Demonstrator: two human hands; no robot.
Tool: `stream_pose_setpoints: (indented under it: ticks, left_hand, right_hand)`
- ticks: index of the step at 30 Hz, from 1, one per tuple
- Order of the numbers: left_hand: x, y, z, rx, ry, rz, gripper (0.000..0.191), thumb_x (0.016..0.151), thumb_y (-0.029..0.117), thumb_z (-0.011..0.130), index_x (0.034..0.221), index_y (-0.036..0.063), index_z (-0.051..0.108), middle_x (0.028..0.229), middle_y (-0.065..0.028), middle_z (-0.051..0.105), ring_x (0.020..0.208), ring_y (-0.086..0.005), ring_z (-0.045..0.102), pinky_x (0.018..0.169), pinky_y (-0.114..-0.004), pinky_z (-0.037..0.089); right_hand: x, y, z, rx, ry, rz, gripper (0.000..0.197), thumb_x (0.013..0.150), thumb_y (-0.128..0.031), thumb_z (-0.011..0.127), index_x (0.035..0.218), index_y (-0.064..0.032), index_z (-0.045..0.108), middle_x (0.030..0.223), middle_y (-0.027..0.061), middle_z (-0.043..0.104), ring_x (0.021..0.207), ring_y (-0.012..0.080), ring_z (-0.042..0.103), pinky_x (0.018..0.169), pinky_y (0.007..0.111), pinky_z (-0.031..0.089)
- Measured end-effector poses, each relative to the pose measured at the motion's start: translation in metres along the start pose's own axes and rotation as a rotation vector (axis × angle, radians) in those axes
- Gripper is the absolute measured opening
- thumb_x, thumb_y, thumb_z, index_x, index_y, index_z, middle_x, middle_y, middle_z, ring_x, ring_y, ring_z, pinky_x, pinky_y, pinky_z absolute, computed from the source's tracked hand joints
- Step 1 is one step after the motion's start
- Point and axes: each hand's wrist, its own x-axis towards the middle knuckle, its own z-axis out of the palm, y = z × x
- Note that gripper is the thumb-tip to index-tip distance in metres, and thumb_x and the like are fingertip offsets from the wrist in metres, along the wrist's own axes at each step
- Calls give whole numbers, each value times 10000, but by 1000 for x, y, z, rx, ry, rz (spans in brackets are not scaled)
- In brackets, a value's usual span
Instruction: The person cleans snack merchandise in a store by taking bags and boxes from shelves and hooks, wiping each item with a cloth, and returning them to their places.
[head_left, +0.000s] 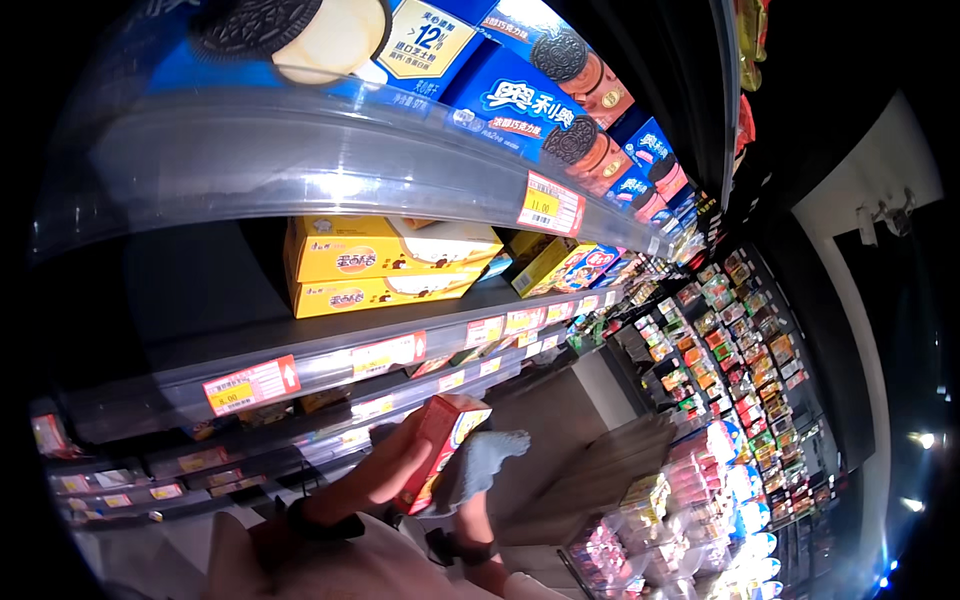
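A red box with printed packaging (444, 450) is tilted in front of me, below the shelf edges. My left hand (401, 457) grips it along its side, the thumb lying on the red face. On the other side of the box, my right hand (471, 517) has a grey-blue cloth (484, 465) over it; the cloth lies against the box and hides the fingers. Both wrists wear dark bands. Nearest on the shelf above are two stacked yellow boxes of egg rolls (386, 262).
A shelf with a clear front strip (360, 169) holds blue Oreo cookie boxes (525, 105) overhead. Lower shelf edges (315, 375) carry price tags. Packaged goods (675, 517) stand at the lower right, and a wall rack of packets (750, 360) rises behind. Brown floor (540, 442) shows between.
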Motion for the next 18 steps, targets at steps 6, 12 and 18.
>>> stream_pose_setpoints:
  ticks: [6, 12, 18]
  left_hand:
    - [-12, 3, 12, 329, 268, 31, 677, 878, 163, 723, 1417, 41, 331, 1269, -135, 526, 1173, -199, 519, 989, -350, 425]
    - [-6, -11, -14, -186, 415, -145, 381, 1006, 214, 564, 1315, 8, 478, 1117, -81, 626, 998, -95, 577, 872, -261, 471]
    - [-17, -9, 6, 557, 510, 78, 771, 920, 251, 646, 1489, -47, 219, 1352, -281, 477, 1252, -394, 505, 1052, -406, 400]
  right_hand:
    - [-4, -43, 15, 127, -23, 63, 377, 1055, -320, 441, 1310, -44, 477, 1184, 50, 562, 1026, 149, 546, 896, 300, 476]
    - [2, -63, 26, 701, -93, 285, 638, 1033, -549, 309, 1321, -15, 505, 1217, 102, 621, 1043, 203, 627, 921, 341, 513]
    - [8, -78, 34, 813, -229, 345, 675, 998, -555, 381, 1386, -12, 481, 1334, 138, 576, 1142, 322, 588, 994, 432, 454]
